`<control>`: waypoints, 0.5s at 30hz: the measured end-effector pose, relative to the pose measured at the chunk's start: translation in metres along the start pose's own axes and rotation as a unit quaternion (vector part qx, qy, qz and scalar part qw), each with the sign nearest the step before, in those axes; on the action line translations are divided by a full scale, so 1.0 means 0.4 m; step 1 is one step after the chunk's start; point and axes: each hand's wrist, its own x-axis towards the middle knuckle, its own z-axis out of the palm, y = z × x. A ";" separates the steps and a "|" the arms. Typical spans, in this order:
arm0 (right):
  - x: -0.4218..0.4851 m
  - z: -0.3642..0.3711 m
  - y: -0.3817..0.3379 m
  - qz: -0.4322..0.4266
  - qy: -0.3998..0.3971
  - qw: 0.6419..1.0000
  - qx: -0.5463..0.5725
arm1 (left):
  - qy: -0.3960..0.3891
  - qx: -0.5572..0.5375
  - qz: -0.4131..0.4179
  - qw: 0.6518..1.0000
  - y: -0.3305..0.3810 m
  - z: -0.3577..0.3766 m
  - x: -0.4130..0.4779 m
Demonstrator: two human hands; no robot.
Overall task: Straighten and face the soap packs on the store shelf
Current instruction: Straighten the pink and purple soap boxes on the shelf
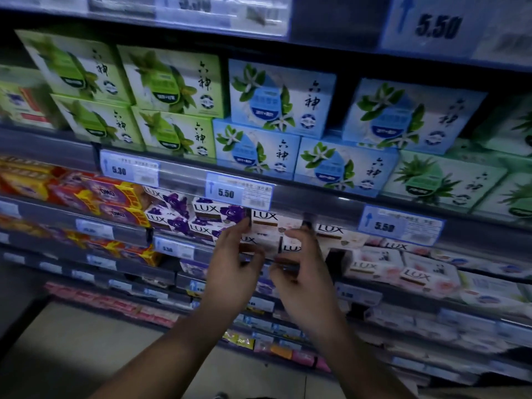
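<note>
risk lies in uneven pressure: left hand (233,266) and right hand (305,275), fingers half-curled, flank the white lux stack (266,220) mid-shelf; whether they grip it i cannot tell. a lopsided push could skew it into the purple lux packs (207,214) at 9 o'clock.

LUX packs (266,219) partly behind fingers (305,246)

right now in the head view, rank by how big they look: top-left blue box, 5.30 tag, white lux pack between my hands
1. top-left blue box
2. 5.30 tag
3. white lux pack
2 and 3 look close, and the pack is partly hidden, so that order is unsure.
</note>
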 end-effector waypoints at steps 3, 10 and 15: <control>0.008 0.030 -0.003 0.020 0.059 0.998 0.024 | -0.024 -0.013 0.017 0.999 -0.014 -0.018 0.019; -0.066 0.070 0.009 0.008 0.189 0.976 0.106 | -0.043 -0.126 0.027 0.991 -0.046 -0.048 -0.006; -0.085 0.061 0.017 0.018 0.219 0.973 0.073 | -0.082 -0.181 0.074 0.977 -0.048 -0.072 -0.014</control>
